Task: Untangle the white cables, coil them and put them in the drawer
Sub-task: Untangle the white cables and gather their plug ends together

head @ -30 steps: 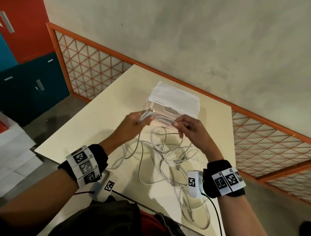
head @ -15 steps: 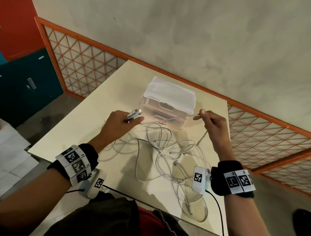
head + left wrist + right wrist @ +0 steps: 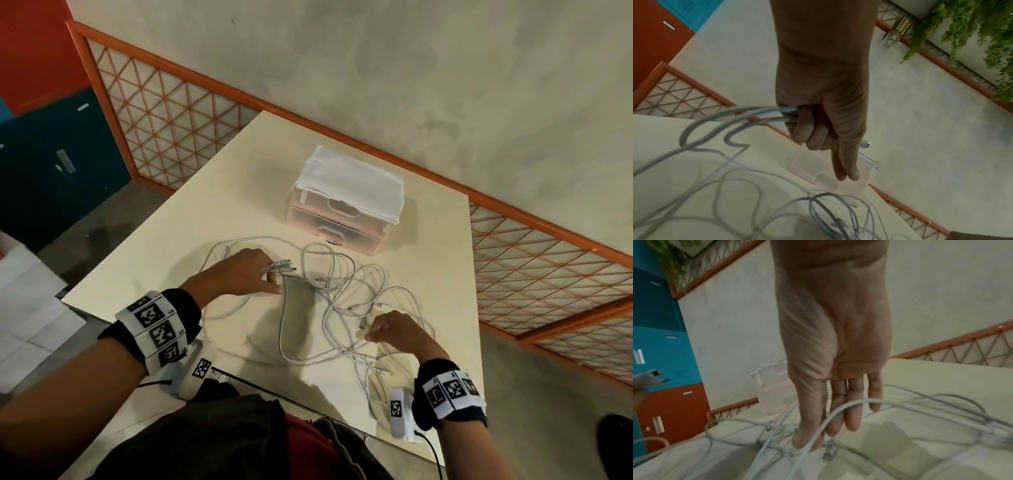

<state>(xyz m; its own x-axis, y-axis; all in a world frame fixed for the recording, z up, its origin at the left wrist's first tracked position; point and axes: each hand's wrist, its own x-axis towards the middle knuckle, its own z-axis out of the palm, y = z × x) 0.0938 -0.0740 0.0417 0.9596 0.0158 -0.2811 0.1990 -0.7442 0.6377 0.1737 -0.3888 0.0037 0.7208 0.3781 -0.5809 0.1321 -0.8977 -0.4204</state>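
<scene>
Several tangled white cables lie in loose loops on the cream table. My left hand rests at the tangle's left edge and grips a bundle of cable ends; in the left wrist view its fingers are curled round two cable ends. My right hand is low over the near right of the tangle and pinches a white cable connector; in the right wrist view its fingertips reach into the cables. The clear drawer unit stands behind, both drawers closed.
A white cloth covers the drawer unit's top. An orange lattice railing and a grey wall border the table's far sides. Blue and red lockers stand at the left. The table's near edge is close to my body.
Both hands were raised with a cable stretched between them; they have come down to the table. The right hand moved near and right into the tangle. The left still holds the cable ends.
</scene>
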